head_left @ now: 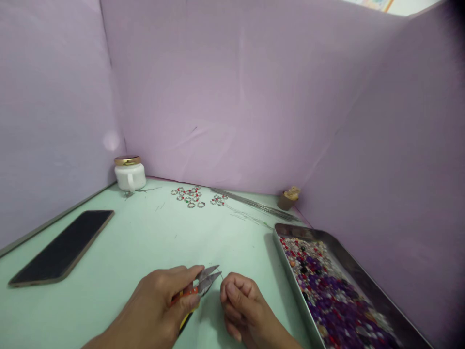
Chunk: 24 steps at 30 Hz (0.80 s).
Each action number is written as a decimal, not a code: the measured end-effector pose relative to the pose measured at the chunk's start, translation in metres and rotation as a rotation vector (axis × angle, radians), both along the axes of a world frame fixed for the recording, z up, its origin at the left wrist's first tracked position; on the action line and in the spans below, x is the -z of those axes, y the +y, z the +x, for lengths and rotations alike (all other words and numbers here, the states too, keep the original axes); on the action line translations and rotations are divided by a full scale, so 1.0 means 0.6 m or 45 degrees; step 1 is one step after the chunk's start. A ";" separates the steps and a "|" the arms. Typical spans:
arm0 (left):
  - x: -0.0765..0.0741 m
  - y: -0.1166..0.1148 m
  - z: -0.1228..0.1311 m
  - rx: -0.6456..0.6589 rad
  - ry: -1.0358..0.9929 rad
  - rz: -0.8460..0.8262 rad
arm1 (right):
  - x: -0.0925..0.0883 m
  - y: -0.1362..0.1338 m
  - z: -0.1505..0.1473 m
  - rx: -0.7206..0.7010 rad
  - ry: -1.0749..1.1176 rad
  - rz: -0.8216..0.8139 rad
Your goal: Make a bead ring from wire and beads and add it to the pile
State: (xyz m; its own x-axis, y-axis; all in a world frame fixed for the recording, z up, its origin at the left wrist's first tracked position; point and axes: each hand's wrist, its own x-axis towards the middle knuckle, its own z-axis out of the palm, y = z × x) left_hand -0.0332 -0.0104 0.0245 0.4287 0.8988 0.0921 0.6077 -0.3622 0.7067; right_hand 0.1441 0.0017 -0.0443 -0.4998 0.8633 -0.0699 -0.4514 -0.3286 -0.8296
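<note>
My left hand (156, 303) is closed around orange-handled thread snips (209, 278), whose two pointed blades stand apart and point right. Something yellow and black (187, 322) shows under that hand; I cannot tell whether it belongs to the snips. Fingers curled, my right hand (241, 303) pinches a short thin wire (221, 275) whose free end reaches up to the blade tips. The rest of the wire is hidden in the fingers. Both hands are just above the pale green tabletop (145, 242), close together.
A metal tray (298, 291) of mixed beads (334, 295) stands at the right. Beaded rings (191, 196) and long wires (257, 204) lie at the back. Around them are a white jar (130, 175), a dark phone (65, 247) and a small brown pot (288, 199). Purple walls enclose the table.
</note>
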 end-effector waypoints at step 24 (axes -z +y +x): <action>0.010 0.005 -0.007 0.058 0.226 0.135 | -0.001 -0.001 0.002 -0.027 -0.024 -0.010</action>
